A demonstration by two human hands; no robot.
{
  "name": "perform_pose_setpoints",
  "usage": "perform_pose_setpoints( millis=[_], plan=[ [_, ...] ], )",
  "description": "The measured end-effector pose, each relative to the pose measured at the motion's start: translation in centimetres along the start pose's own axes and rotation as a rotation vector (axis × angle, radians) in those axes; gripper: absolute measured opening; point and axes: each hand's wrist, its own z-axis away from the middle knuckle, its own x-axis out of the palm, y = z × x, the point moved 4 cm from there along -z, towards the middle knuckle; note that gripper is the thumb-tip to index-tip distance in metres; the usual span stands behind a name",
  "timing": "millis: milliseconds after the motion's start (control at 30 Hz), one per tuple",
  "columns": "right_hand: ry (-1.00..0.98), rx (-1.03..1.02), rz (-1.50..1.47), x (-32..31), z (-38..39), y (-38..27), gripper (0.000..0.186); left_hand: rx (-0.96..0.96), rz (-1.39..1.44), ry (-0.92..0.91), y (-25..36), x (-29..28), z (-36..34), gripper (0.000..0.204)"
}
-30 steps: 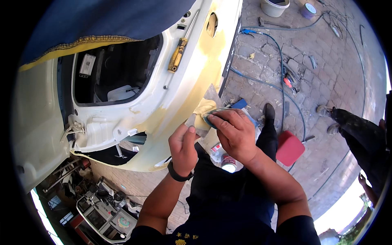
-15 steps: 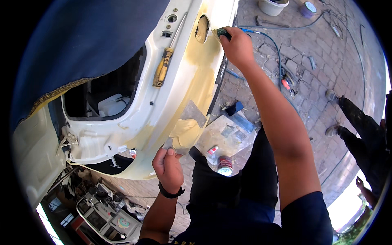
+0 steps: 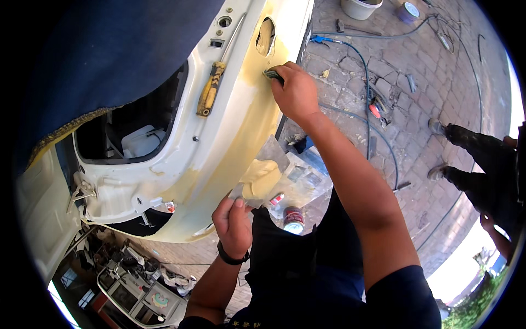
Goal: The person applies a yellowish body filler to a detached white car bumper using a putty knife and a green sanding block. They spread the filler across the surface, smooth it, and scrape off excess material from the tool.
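My left hand (image 3: 233, 225) grips a thin translucent board (image 3: 267, 149) loaded with a mound of pale yellow paste (image 3: 258, 175). My right hand (image 3: 296, 90) is closed on a small dark green spreader (image 3: 272, 74), held against the white vehicle body panel (image 3: 216, 140), just below an oblong opening (image 3: 266, 35) with yellow paste in it. Yellowish patches run along this panel. A yellow-and-black screwdriver (image 3: 211, 90) rests on it, left of my right hand.
Blue cloth (image 3: 109, 44) drapes over the upper left. Below are a can (image 3: 293, 219), a messy sheet (image 3: 312, 192), hoses (image 3: 366, 71), a hammer (image 3: 356, 30) and a bucket (image 3: 361, 6). Another person's legs (image 3: 471, 142) are at right; another vehicle (image 3: 137, 290) is lower left.
My right hand left the paste board for the upper panel near the opening, then shifted slightly down and left. The board is now in view, held out in my left hand.
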Motion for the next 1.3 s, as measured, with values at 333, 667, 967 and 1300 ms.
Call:
perform_pose_setpoints(
  millis=[333, 667, 967, 1300],
  plan=[
    [0.167, -0.078, 0.023, -3.2, -6.9, 4.5, 0.024, 0.011, -0.028, 0.013, -0.3, -1.6, 1.4, 0.016],
    [-0.056, -0.070, -0.016, -0.3, -0.6, 0.6, 0.023, 0.005, -0.008, -0.009, -1.1, -1.9, 1.9, 0.020],
    [0.126, -0.107, 0.014, -3.7, -6.1, 4.3, 0.022, -0.012, -0.027, -0.011, -0.1, -0.2, 1.4, 0.018],
    [-0.024, -0.050, -0.022, 0.0, -1.4, 1.1, 0.023, -0.042, -0.024, 0.017, -0.3, -0.4, 1.7, 0.018]
  ],
)
